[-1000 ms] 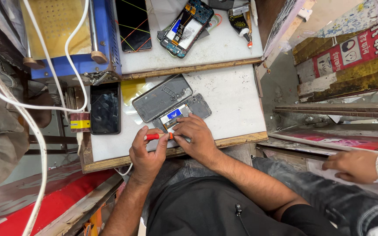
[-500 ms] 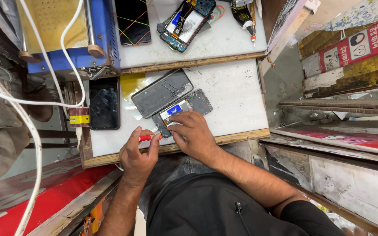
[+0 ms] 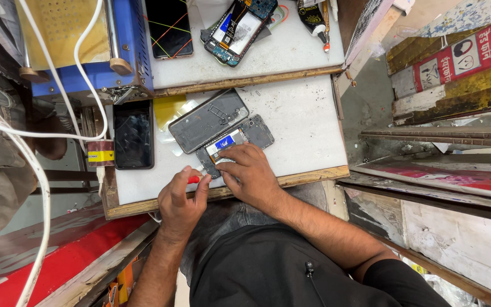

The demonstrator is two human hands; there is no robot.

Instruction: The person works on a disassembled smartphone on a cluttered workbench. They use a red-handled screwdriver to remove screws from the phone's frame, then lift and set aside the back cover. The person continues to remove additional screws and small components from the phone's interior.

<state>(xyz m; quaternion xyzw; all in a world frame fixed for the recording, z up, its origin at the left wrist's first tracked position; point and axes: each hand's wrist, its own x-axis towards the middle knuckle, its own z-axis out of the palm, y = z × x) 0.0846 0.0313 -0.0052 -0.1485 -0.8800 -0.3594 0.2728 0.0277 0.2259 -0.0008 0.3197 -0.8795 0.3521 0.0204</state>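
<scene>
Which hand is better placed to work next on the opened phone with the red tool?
Probably the left hand: it already grips the red tool, its tip beside the opened phone. The right hand rests on the phone, steadying it.

2 hands (image 3: 180, 196), 4 phones (image 3: 234, 142)

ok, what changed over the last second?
Left hand with the red tool pulled back off the opened phone toward the table edge. Another person's hand at right left view. Right hand still presses the phone; back cover and black phone unmoved.
</scene>
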